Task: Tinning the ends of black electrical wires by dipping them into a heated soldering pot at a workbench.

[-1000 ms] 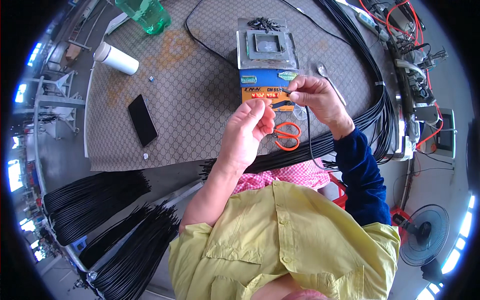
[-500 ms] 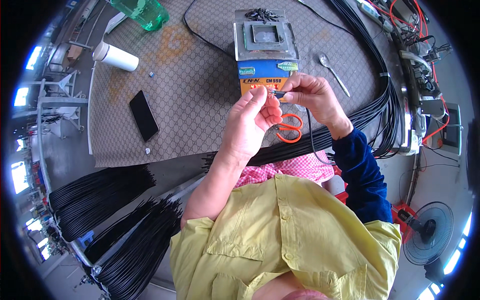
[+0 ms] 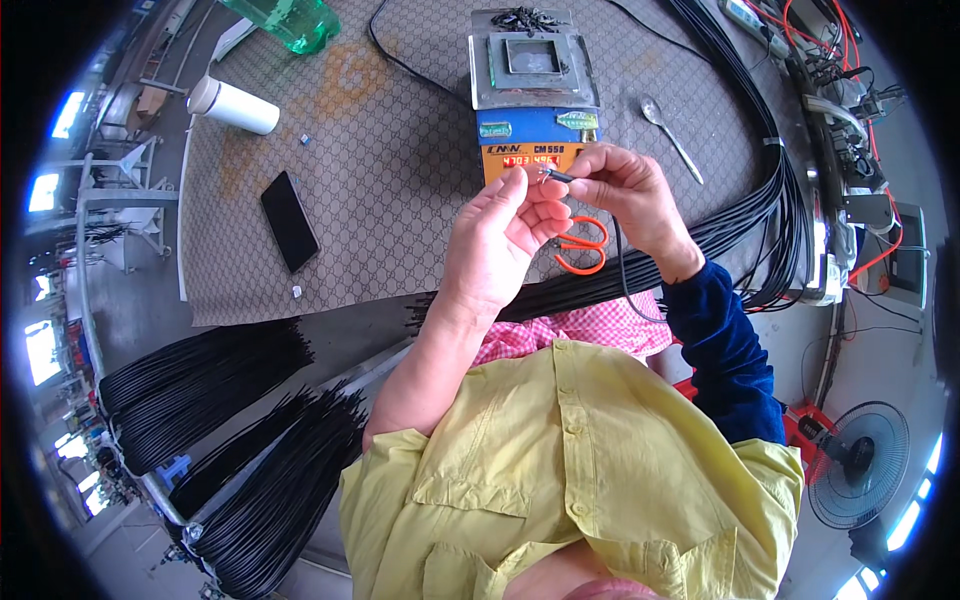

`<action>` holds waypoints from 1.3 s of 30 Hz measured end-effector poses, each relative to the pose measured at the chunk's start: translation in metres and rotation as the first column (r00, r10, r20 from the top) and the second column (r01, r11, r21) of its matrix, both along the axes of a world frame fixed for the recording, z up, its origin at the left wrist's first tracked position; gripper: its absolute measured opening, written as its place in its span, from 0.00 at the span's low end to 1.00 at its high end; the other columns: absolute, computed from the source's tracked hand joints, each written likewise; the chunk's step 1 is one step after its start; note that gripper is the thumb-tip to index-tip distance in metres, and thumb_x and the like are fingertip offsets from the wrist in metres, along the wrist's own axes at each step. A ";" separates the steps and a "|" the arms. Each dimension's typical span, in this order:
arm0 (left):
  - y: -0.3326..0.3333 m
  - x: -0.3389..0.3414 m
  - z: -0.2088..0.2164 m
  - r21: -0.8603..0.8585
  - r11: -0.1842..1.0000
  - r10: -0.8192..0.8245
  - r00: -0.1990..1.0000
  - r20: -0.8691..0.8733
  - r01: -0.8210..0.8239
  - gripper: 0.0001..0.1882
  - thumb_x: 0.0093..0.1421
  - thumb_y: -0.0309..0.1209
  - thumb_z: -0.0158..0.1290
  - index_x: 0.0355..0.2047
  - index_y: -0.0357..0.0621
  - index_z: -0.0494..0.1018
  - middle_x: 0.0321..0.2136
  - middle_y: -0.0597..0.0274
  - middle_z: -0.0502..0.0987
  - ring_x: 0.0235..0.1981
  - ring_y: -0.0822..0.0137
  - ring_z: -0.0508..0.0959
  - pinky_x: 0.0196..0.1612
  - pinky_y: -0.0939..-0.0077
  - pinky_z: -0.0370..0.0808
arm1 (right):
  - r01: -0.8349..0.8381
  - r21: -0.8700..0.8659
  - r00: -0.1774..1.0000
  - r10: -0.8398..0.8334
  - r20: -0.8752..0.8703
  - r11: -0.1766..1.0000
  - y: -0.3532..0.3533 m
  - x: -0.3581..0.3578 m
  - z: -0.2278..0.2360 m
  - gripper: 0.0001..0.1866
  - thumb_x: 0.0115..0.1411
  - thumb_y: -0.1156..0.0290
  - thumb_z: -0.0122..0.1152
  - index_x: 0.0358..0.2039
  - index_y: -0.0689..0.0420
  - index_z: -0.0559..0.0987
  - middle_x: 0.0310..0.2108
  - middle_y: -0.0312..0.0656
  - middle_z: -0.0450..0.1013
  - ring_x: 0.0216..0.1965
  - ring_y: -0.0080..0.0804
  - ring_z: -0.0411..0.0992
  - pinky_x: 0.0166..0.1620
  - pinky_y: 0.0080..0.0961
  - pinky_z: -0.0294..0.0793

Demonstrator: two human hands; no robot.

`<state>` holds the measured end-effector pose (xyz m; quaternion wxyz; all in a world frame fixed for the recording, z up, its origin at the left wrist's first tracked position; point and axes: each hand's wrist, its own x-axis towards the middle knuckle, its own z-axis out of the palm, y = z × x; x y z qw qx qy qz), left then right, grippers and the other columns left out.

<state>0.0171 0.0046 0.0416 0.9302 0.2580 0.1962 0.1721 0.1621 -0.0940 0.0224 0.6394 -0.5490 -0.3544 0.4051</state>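
My right hand (image 3: pixel 630 195) is closed on a black cable (image 3: pixel 618 235) close to its end, with thumb and forefinger pinched. The rest of that cable hangs below the hand in a loop. Thin bare wires (image 3: pixel 545 175) stick out of the cable end toward my left hand (image 3: pixel 500 225). My left thumb and forefinger pinch at these wires, while the other fingers curl loosely. Just beyond both hands stands a blue and orange solder pot (image 3: pixel 535 125) with a lit red display. Below the hands lie orange-handled scissors (image 3: pixel 583 268), partly hidden by my left fingers.
A metal spoon (image 3: pixel 672 140) lies right of the pot. A thick bundle of black cables (image 3: pixel 775 210) curves along the table's right side. Left are a phone (image 3: pixel 290 222), a white cup (image 3: pixel 235 106) and a green bottle (image 3: pixel 290 20). More cable bundles (image 3: pixel 280 490) hang lower left.
My hands have shifted slightly upward in view, and the cable end shows more plainly between them. Both hands keep their pinch.
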 end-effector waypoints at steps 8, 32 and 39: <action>-0.003 0.001 -0.002 -0.014 1.000 0.002 1.000 0.009 -0.002 0.12 0.60 0.35 0.43 0.33 0.38 0.69 0.29 0.58 0.74 0.28 0.69 0.74 0.36 0.76 0.72 | -0.011 -0.051 0.994 0.005 -0.108 0.999 -0.004 -0.004 0.002 0.05 0.50 0.77 0.58 0.30 0.60 0.74 0.27 0.30 0.69 0.31 0.15 0.65 0.37 0.12 0.67; -0.001 -0.004 -0.008 0.314 0.939 0.204 0.963 -0.174 -0.142 0.08 0.56 0.30 0.48 0.34 0.40 0.70 0.26 0.67 0.73 0.26 0.78 0.71 0.33 0.84 0.69 | 0.049 -0.079 0.998 -0.051 -0.022 0.996 -0.001 -0.010 -0.005 0.06 0.48 0.79 0.60 0.28 0.61 0.74 0.25 0.31 0.69 0.29 0.14 0.67 0.34 0.11 0.69; 0.001 -0.003 -0.009 0.445 0.881 0.266 0.945 -0.192 -0.158 0.06 0.55 0.27 0.49 0.32 0.39 0.71 0.26 0.67 0.72 0.26 0.80 0.70 0.32 0.86 0.67 | 0.088 -0.106 0.996 -0.089 -0.007 0.990 -0.002 -0.017 0.001 0.06 0.48 0.80 0.60 0.27 0.61 0.74 0.26 0.32 0.71 0.28 0.15 0.68 0.33 0.11 0.70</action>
